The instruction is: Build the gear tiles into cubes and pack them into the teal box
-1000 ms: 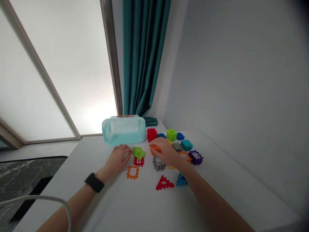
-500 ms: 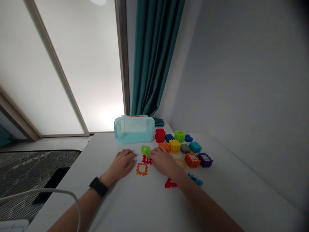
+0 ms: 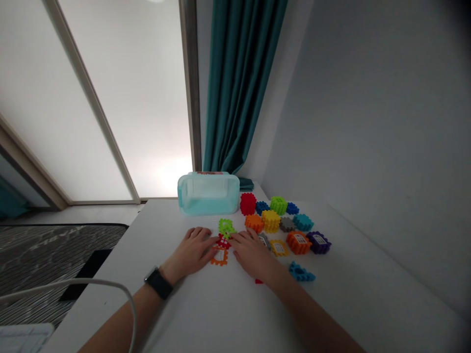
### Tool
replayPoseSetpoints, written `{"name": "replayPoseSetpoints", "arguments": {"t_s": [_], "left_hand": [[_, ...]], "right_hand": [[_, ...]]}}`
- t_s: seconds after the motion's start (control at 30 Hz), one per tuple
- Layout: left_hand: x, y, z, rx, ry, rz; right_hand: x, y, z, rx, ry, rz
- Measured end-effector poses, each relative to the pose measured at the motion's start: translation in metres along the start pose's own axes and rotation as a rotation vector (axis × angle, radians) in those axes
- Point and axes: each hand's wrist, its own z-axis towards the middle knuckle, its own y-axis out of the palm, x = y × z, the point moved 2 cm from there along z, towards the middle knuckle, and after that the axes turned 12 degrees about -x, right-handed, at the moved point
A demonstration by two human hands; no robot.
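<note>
My left hand point(image 3: 193, 252) lies flat on the white table point(image 3: 206, 314) with its fingers stretched out, fingertips at a red waffle piece point(image 3: 222, 241) and an orange flat piece point(image 3: 220, 258). My right hand point(image 3: 252, 252) rests palm down just right of those pieces, fingers spread, touching the red one. A lime-green piece point(image 3: 225, 226) lies just beyond the fingertips. A black watch point(image 3: 158, 283) sits on my left wrist. Neither hand grips anything.
A pale blue plastic box point(image 3: 208, 193) lies on its side at the back. Several coloured blocks spread right: red point(image 3: 248, 203), yellow point(image 3: 271, 221), orange point(image 3: 298, 242), purple point(image 3: 318, 242), blue point(image 3: 300, 272). A teal curtain point(image 3: 239, 88) and grey wall stand behind. A white cable point(image 3: 91, 284) crosses lower left.
My right hand has drawn back from the orange block toward the flat pieces in front. My left hand slid right to meet it. The view shifted, so everything sits further right.
</note>
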Motion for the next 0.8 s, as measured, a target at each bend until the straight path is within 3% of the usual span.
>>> {"name": "replayPoseSetpoints", "arguments": {"t_s": [0.53, 0.8], "left_hand": [[-0.025, -0.002, -0.007, 0.012, -0.083, -0.038], [-0.032, -0.002, -0.008, 0.03, -0.058, -0.111]], "right_hand": [[-0.002, 0.005, -0.004, 0.025, -0.011, 0.029], [-0.001, -0.002, -0.004, 0.065, -0.015, 0.035]]}}
